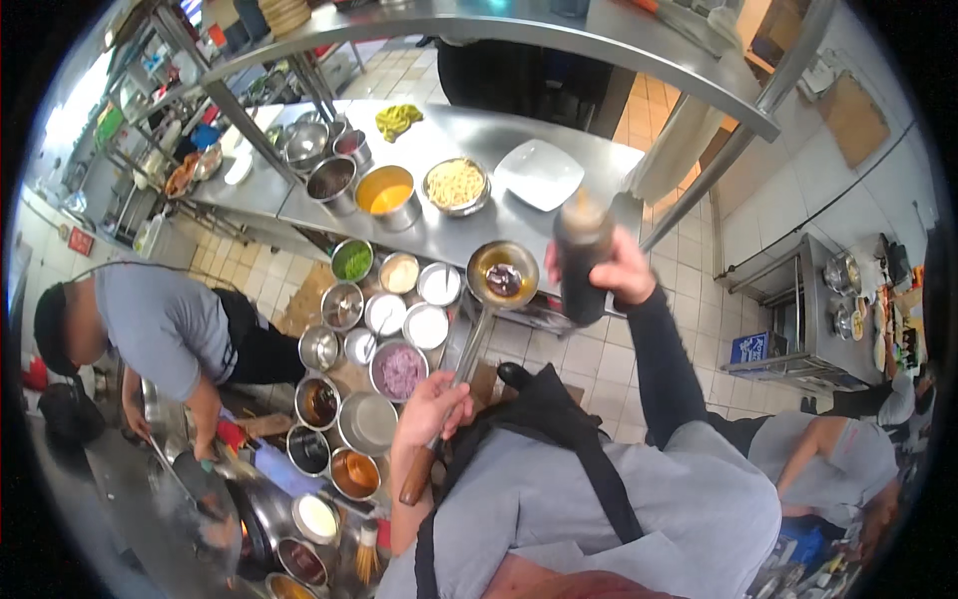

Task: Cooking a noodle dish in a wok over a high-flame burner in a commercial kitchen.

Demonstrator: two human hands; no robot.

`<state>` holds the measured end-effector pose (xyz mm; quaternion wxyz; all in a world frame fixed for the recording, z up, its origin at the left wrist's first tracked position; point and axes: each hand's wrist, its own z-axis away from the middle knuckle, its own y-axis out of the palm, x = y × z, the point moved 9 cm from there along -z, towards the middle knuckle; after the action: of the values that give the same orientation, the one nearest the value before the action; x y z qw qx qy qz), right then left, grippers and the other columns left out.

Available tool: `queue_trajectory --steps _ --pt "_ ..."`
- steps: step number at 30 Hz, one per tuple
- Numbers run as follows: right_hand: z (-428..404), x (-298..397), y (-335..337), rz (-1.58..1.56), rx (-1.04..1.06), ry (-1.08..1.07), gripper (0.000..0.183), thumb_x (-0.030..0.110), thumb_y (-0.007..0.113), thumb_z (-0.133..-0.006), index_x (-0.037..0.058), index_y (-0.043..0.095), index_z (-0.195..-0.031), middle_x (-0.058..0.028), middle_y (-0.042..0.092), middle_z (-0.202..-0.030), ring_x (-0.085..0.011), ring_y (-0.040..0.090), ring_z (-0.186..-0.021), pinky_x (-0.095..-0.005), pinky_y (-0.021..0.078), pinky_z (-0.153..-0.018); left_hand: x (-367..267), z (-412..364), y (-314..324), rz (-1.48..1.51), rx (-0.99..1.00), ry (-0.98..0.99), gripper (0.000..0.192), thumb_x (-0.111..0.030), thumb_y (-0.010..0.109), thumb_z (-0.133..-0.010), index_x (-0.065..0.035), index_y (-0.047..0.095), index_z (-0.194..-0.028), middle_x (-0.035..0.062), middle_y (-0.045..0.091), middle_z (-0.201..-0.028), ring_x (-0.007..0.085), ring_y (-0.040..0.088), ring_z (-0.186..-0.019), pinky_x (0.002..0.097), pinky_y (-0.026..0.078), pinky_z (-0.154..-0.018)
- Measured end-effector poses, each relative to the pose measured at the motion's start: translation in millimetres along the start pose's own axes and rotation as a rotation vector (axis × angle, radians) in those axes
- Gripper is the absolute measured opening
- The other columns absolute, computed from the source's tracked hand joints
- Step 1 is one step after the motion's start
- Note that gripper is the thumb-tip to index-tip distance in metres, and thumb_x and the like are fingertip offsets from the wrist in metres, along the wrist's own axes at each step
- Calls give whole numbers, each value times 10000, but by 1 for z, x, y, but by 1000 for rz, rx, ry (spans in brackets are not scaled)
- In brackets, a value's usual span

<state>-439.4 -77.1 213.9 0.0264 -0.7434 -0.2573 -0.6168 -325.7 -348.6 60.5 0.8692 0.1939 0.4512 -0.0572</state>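
In my left hand (432, 408) is the long handle of a metal ladle (516, 251), gripped above its wooden end. A dark sauce lies in the ladle's bowl, which is level near the front edge of the steel counter (449, 232). My right hand (627, 266) is wrapped around a dark squeeze bottle (585, 262) with a pale cap, held right of the ladle and somewhat blurred. Behind them on the counter stand a white square plate (540, 174), a bowl of pale cut strips (455, 184) and a pot of orange-yellow liquid (386, 196).
Left of me are several metal containers, among them chopped red onion (400, 372), chopped greens (352, 260) and brown sauce (355, 474). A co-worker (165, 322) bends over a smoking wok (217, 517) at left. Another person (823, 464) stands at right. A steel shelf (479, 26) spans above the counter.
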Motion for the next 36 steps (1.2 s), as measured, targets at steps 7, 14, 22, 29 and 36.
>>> queue_trajectory --steps 7,14,22,29,36 --pt "-83 251 -30 637 -486 -757 443 308 788 -875 -15 620 -1129 -93 703 -1050 -131 660 -946 -282 528 -835 12 -2 -8 -10 -18 17 247 -146 624 -982 57 519 -1077 99 635 -703 91 469 -416 243 357 -363" --pt "-129 296 -108 1040 -943 -927 546 168 805 -774 -33 573 -1226 -169 681 -1112 -263 668 -997 -360 524 -907 20 -1 -20 -9 -59 15 248 -137 637 -970 67 516 -1041 103 638 -686 103 489 -417 255 365 -363" --pt "-123 285 -19 1478 -1085 -1294 558 128 749 -808 -79 539 -1282 -250 622 -1158 -364 611 -1089 -411 491 -967 23 0 -29 60 -149 24 199 -119 651 -949 35 528 -974 114 643 -719 113 485 -422 256 338 -350" --pt "-214 269 -36 1085 -797 -749 543 227 791 -820 -49 586 -1241 -219 702 -1076 -322 688 -978 -378 533 -900 17 0 -20 25 -123 23 235 -135 638 -966 43 494 -1020 112 635 -683 114 484 -409 259 354 -353" --pt "-137 173 -3 456 -88 -626 421 226 739 -879 -21 579 -1180 -120 686 -1029 -179 660 -933 -324 528 -857 30 2 -16 25 -102 24 218 -160 624 -984 14 493 -993 98 625 -668 99 496 -418 247 360 -346"
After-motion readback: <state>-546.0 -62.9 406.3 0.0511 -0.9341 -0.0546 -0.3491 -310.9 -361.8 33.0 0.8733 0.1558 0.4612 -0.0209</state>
